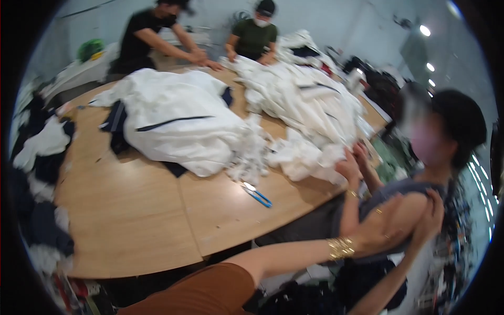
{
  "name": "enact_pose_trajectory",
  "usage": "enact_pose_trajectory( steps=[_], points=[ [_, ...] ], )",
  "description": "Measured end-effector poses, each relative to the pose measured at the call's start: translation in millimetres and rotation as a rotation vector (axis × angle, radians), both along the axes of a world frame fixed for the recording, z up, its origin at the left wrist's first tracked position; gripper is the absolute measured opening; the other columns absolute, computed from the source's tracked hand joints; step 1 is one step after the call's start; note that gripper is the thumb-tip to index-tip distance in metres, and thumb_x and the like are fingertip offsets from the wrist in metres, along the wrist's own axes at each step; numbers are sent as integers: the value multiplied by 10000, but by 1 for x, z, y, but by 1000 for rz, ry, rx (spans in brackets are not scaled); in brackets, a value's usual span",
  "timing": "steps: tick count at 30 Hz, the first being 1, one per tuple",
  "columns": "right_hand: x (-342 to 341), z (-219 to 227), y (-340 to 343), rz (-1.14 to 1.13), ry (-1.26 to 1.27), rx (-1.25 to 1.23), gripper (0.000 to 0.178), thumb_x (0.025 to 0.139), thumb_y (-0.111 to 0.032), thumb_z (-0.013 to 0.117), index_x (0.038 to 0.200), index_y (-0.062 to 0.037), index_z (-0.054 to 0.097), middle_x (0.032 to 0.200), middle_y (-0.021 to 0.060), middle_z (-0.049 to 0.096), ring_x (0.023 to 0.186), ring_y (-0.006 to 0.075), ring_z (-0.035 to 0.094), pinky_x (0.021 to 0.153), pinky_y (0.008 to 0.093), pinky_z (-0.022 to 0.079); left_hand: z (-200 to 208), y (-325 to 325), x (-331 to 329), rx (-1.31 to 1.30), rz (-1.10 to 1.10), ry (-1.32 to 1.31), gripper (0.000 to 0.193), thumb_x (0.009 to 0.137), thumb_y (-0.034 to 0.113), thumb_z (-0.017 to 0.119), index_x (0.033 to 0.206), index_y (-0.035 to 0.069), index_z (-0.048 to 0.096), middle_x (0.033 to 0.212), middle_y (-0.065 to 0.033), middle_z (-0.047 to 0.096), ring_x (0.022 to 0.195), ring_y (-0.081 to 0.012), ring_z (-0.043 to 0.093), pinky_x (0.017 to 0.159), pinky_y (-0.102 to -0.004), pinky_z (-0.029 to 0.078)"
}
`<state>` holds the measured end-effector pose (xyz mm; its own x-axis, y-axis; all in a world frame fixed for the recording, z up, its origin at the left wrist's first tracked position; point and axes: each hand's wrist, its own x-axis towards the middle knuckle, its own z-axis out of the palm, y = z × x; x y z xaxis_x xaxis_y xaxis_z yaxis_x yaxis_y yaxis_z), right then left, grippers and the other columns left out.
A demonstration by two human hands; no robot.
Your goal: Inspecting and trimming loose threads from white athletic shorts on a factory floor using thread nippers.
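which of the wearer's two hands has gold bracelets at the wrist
The left hand, reaching from the brown sleeve: gold bracelets circle its wrist. The right hand has a bare wrist.

At lower right, the right forearm (387,283) is cut by the frame; above it, the left hand (379,231) is blurred. At upper left, a person's head (176,4) is cut.

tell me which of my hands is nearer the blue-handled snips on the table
Left. Your left hand is to the right of the blue-handled snips, at a co-worker's upper arm; your right hand is farther right, at that same arm near the shoulder.
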<state>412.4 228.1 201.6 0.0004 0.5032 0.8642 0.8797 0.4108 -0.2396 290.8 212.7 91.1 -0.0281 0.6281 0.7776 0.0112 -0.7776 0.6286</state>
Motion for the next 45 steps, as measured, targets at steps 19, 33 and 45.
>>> enact_pose_trajectory(
  steps=[19,33,45],
  points=[
    [-20,-10,14,65,74,-9,173,847,-58,510,965,-45,636,994,75,630,969,190,574,856,277,424,22,3,-41,240,218,10,630,841,277,534,1301,-76,287,1376,-250,235,1299,-363,206,1061,-407,164],
    [8,-7,10,54,114,-27,207,895,-87,431,1004,0,584,1048,103,593,1004,223,545,893,299,389,38,0,-10,64,111,28,694,884,329,450,1370,-41,121,1390,-264,199,1302,-383,208,1064,-420,189],
    [-14,-11,-2,60,75,94,168,821,6,501,916,-21,637,974,107,637,999,228,572,881,298,415,-45,-9,8,-10,77,82,802,694,158,625,1365,-18,223,1396,-213,246,1266,-337,307,1048,-386,248]
  ],
)
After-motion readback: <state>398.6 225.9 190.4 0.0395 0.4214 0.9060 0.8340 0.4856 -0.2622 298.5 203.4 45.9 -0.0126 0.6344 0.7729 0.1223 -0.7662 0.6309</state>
